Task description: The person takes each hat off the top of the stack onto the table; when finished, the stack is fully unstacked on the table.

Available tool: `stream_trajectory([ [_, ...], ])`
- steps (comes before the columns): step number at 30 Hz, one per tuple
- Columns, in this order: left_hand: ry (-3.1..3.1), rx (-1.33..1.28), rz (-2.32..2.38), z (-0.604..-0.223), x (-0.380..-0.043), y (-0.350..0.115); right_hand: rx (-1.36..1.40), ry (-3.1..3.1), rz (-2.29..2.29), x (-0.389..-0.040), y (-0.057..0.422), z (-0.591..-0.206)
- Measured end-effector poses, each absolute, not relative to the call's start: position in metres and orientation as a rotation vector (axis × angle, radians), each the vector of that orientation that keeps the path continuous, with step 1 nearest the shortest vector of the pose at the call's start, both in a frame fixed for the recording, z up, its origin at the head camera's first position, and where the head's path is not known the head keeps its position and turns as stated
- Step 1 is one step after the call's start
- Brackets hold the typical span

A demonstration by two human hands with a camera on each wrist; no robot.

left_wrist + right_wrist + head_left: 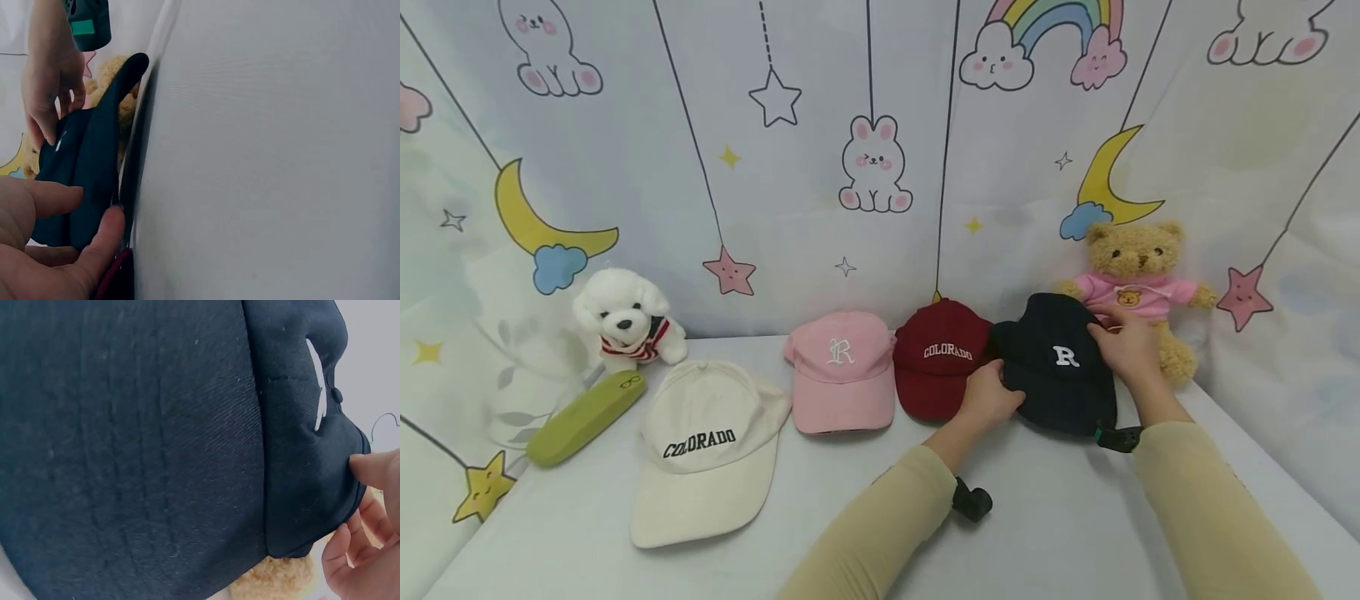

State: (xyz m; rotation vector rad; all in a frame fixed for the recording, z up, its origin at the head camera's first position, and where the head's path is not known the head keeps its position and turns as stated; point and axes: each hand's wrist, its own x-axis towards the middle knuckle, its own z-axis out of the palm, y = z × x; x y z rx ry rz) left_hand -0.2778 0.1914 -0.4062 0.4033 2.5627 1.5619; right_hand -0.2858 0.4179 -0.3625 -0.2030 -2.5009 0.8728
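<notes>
A navy baseball cap (1051, 392) with a white letter R leans near the back of the table, its brim toward me. My left hand (992, 393) grips the cap's left edge near the brim; in the left wrist view, the left hand's fingers (100, 240) lie around that edge. On the other side, my right hand (1123, 343) pinches the crown's right edge, thumb in front and fingers behind, as the right wrist view shows of the right hand (375, 531). A dark red Colorado cap (936, 354) sits right beside my left hand, partly overlapped by the navy one.
Left of the red cap stand a pink cap (842, 379) and a cream Colorado cap (707, 467). A white plush dog (625, 308) and a green glasses case (587, 417) are at far left. A teddy bear (1131, 258) in pink sits behind my right hand, against the printed backdrop.
</notes>
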Motion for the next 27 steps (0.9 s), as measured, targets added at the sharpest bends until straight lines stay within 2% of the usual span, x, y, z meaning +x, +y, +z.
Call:
stream_trajectory([
  [9, 2.581, 0.406, 1.475, -0.402, -0.273, 0.189, -0.182, -2.598, 0.911, -0.284, 0.415, -0.366],
  [27, 2.4, 0.362, 1.672, -0.403, -0.267, 0.178, -0.107, -2.609, 0.905, -0.279, 0.415, -0.359],
])
